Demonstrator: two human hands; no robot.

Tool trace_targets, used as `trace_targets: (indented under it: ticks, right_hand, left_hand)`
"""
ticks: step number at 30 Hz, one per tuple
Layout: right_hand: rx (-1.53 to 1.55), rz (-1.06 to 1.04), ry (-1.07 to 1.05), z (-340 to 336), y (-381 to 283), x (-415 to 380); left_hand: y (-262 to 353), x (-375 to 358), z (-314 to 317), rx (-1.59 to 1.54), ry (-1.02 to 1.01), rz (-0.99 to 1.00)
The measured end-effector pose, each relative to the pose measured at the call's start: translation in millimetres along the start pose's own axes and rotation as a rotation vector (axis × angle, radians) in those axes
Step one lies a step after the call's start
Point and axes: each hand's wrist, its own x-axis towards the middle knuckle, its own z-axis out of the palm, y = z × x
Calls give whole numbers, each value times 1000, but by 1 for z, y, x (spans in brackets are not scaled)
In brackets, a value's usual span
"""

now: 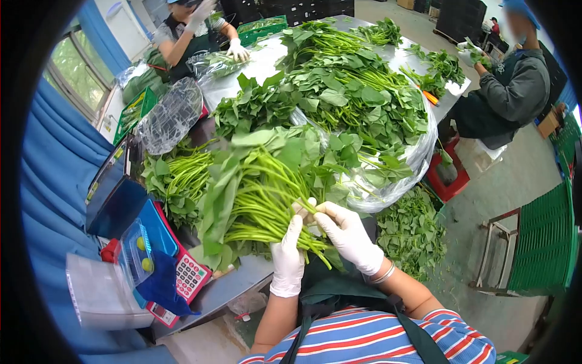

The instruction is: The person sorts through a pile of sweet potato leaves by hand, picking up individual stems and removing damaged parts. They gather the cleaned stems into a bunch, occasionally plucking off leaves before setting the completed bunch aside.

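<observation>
White gloves cover both my hands. A large bunch of leafy green stems (pixel 260 200) is held up in front of me, its leaves to the left and its cut ends toward me. My left hand (pixel 289 255) is closed round the lower stems. My right hand (pixel 347 233) pinches at stems on the bunch's right side, close to my left fingertips. Behind the bunch, a big heap of leafy greens (pixel 364 100) lies on clear plastic (pixel 424 164) on the metal table (pixel 257 64). Another bunch (pixel 182 179) lies to the left.
At the left are a scale with a keypad (pixel 191 274), a clear plastic box (pixel 138 249) and a plastic bag (pixel 173 118). Two co-workers (pixel 512 91) stand across the table and at the right. A red stool (pixel 448 176) and green crate (pixel 542 236) are at the right.
</observation>
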Motion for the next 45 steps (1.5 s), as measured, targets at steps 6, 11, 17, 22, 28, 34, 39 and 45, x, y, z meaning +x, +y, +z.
trace_targets:
  ticks: [6,11,17,22,28,34,39,45]
  right_hand:
    - [244,169,-245,-7,0,-3]
    - [336,174,-293,-7,0,-4]
    - [-174,-47,42,-7,-12,-5]
    - [-405,-430,265,-7,-23,15]
    - [13,-449,-27,0,-2,7]
    - [598,-519,105,-27,25,1]
    - [612,-80,77,-23,-4,8]
    - [-433,-78,-183,-7,-14,5]
  left_hand:
    - [-7,3,-10,-92,-50,-110]
    - [-12,4,-18,-78,-50,-99]
    - [-14,1,-11,26,52,-91]
    - [-19,-2,-7,72,21,-36]
    - [-13,7,0,23,186,1]
    - [21,25,-10,-274,242,88]
    - [11,14,-5,-186,109,109]
    - [10,2,-2,110,79,110]
